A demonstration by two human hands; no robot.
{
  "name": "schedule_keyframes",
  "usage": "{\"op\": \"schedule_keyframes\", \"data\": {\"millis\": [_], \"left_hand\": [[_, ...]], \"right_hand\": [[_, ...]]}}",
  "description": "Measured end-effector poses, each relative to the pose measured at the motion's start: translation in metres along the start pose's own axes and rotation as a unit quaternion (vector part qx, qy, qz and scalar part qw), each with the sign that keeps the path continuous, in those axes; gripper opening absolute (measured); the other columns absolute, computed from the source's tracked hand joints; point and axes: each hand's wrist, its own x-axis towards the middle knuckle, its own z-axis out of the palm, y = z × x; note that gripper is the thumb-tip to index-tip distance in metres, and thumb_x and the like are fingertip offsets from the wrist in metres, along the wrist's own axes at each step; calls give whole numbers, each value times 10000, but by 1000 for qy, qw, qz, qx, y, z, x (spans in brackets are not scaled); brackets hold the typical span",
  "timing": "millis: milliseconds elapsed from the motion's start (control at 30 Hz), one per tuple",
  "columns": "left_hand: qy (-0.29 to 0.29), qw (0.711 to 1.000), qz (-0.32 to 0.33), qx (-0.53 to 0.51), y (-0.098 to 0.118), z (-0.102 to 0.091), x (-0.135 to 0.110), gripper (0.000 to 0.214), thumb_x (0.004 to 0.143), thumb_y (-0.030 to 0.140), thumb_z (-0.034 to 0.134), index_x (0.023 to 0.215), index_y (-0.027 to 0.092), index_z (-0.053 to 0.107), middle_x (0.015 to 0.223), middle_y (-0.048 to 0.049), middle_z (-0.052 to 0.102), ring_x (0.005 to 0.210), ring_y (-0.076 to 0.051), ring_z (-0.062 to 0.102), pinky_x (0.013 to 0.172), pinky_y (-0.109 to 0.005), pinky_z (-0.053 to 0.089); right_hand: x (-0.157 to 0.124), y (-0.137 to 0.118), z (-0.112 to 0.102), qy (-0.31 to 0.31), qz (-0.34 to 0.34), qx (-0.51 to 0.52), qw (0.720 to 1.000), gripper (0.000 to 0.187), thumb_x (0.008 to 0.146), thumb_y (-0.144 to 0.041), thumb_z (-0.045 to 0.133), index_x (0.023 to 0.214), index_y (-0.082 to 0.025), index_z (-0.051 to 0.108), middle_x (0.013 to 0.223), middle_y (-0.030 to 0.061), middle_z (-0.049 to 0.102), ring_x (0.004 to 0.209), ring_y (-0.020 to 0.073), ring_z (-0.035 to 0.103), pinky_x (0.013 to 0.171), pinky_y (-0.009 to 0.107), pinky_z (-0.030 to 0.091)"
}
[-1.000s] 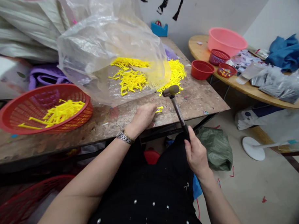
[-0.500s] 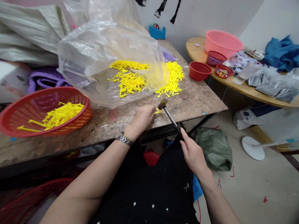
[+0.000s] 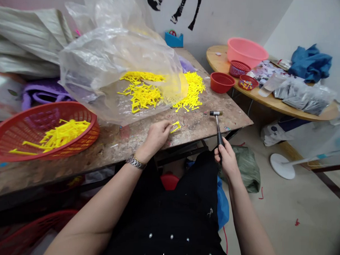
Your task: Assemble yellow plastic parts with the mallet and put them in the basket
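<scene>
At the left, a round red plastic lattice basket (image 3: 19, 124) stood on the scuffed brown worktop (image 3: 229, 111), holding a loose pile of thin yellow plastic pieces (image 3: 65, 134). Behind and to its right, a large clear plastic bag (image 3: 105, 54) lay open, with more yellow pieces showing through and in front of its film.

The left hand (image 3: 158, 135), a metal-banded watch (image 3: 135, 161) at its wrist, rested near the table's front edge, thumb and fingertips closed on one bent yellow plastic piece (image 3: 178, 125). That hand had barely shifted — the hammer was what had moved. Half a second earlier its head was over the piece; now it had swung clear to the right, leaving the piece in plain view, which looked like a gap between strokes.

Past a bright yellow heap (image 3: 193, 89), the small hammer with a metal shank and black grip (image 3: 217, 125) stood up from the right hand (image 3: 227, 157) — fingers wrapped around its handle. Farther back, near the worktop's right edge, sat a plain red plastic bowl (image 3: 222, 84).
</scene>
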Motion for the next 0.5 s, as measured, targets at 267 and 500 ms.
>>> {"op": "schedule_keyframes", "data": {"millis": [267,500], "left_hand": [[-54,977,-103,-180,16,0,-9,291,869,447,494,775,195,603,615,6,594,467,-147,552,457,-240,421],[-72,965,-104,-231,32,-7,-15,314,755,517,599,765,206,642,608,17,604,487,-128,519,423,-216,404]], "right_hand": [[36,-2,11,-11,9,11,1000,690,844,-442,592,1454,-163,424,675,-66,584,462,72,463,447,192,347],[37,-14,5,43,-117,-325,937,477,967,-397,527,1404,-206,550,1093,97,704,989,213,661,900,368,519]]}}
